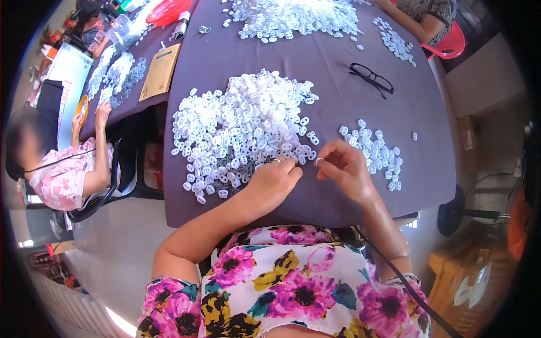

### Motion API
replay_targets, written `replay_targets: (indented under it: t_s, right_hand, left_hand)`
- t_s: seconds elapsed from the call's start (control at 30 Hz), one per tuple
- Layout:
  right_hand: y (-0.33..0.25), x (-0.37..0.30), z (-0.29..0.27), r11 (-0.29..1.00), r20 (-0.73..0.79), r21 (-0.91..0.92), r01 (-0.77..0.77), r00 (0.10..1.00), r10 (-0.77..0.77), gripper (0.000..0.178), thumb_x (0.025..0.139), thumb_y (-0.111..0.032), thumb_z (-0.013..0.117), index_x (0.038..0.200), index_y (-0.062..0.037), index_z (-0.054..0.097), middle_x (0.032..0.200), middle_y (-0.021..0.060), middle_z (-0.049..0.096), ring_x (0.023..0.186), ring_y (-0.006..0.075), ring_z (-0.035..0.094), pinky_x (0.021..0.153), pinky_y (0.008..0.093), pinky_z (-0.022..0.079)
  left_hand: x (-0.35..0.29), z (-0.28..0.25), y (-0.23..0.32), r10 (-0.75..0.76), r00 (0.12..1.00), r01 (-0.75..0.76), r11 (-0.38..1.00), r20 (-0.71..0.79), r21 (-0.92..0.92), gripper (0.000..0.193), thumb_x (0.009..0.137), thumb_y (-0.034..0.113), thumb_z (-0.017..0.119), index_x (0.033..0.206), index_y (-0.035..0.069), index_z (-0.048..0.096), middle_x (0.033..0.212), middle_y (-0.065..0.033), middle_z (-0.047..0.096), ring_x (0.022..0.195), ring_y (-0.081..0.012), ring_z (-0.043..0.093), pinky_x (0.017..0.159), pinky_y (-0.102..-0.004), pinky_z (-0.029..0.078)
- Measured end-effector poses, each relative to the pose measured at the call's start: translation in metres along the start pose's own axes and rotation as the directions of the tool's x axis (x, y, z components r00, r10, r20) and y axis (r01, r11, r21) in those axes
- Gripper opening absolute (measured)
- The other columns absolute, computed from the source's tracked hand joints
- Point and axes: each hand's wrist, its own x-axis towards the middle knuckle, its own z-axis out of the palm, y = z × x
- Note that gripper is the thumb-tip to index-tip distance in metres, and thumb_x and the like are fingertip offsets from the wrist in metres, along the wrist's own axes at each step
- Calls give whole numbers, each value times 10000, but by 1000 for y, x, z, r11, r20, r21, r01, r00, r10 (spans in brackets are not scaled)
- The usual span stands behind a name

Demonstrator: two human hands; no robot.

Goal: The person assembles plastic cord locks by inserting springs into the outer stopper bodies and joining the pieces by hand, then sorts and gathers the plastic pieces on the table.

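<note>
A big heap of small white plastic rings (242,127) lies on the purple table (338,107) in front of me. My left hand (274,180), wearing a finger ring, rests knuckles-up at the heap's near edge with fingers curled; whether it holds a piece is hidden. My right hand (344,169) pinches one small white plastic piece (319,161) between thumb and fingers, close to my left fingertips. A smaller pile of white pieces (376,152) lies just right of my right hand.
Black eyeglasses (370,78) lie on the table beyond. Another heap (293,19) sits at the far end near a seated person (428,14). At the left, a person in pink (62,169) sits at a second table with a brown envelope (160,72).
</note>
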Motion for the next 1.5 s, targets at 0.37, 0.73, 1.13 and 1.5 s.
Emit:
replay_targets:
  t_s: [0.37,0.73,1.13,1.5]
  right_hand:
    - [-23,29,39,979,216,176,100,967,-137,196,880,57,566,1064,14,615,899,17,596,743,75,589,678,214,487]
    - [-4,45,31,973,207,228,28,975,-76,140,884,34,572,1018,16,608,865,48,630,739,105,629,661,224,508]
    - [13,45,28,976,272,218,-16,961,-45,110,884,9,590,993,2,600,848,30,629,755,91,622,669,217,496]
    - [9,49,21,957,148,278,82,981,-127,66,944,-35,515,1005,-30,537,852,51,615,738,117,633,673,240,519]
  left_hand:
    - [-16,-49,-23,-640,762,221,121,93,-968,123,884,8,577,994,-9,630,870,-34,645,776,-93,612,714,-227,494]
    - [-19,-44,-12,-574,818,411,609,-19,-678,160,869,-15,590,1022,-23,637,919,-71,670,850,-122,642,789,-256,509]
    - [-14,-40,-21,-651,758,337,446,-42,-829,198,845,-24,610,1037,16,633,936,-60,643,819,-106,618,757,-243,507]
    - [-14,-36,-12,-304,944,262,926,-129,-271,143,788,34,657,927,37,622,836,-110,578,755,-280,596,668,-355,479]
